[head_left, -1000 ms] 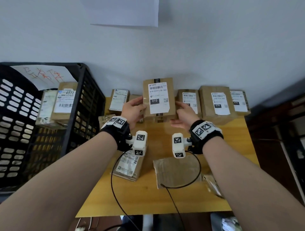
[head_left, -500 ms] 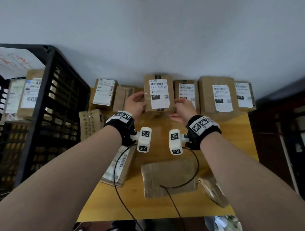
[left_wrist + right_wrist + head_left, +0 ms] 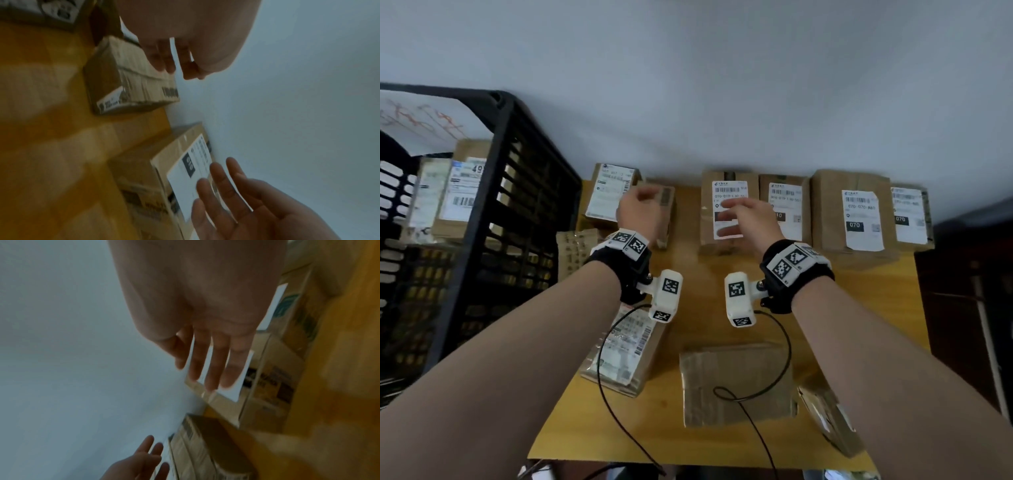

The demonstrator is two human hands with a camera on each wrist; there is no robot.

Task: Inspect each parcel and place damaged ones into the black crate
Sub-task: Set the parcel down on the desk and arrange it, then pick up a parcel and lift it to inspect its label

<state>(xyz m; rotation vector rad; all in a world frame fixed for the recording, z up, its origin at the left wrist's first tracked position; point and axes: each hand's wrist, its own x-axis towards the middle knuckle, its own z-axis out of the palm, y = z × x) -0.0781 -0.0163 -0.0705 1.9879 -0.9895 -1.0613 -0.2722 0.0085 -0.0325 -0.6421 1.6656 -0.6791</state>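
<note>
- Both hands are held up over the far edge of the yellow desk point(image 3: 722, 298), and nothing is held in either one.
- The left hand point(image 3: 642, 214) is seen with its fingers loosely bent, above a plain brown box point(image 3: 664, 212) that stands at the far edge.
- The right hand point(image 3: 748, 219) is spread wide, fingers straight, in front of the white label of a parcel point(image 3: 726, 212) that stands against the wall.
- Whether the label is touched by the fingers cannot be told.
- On that label "010-010" can be read under a barcode.
- Just beside it, to the right, a second parcel point(image 3: 787, 209) is stood, and "010-010" is printed on it too.
- Next in the row a bigger box point(image 3: 856, 212) is found, marked "070-070" with "070" in a black block.
- At the far right corner a last box point(image 3: 911, 216) is set, also marked "070".
- At the far left corner a box with a white label point(image 3: 609, 192) is leaned; its words are too blurred to read.
- The black crate point(image 3: 493, 212) is stood past the left edge of the desk, with parcels inside; "49" can be read on one of them point(image 3: 464, 192).
- Near the front edge a labelled box point(image 3: 623, 353) and a flat brown parcel point(image 3: 736, 383) are laid, and their writing cannot be read.
</note>
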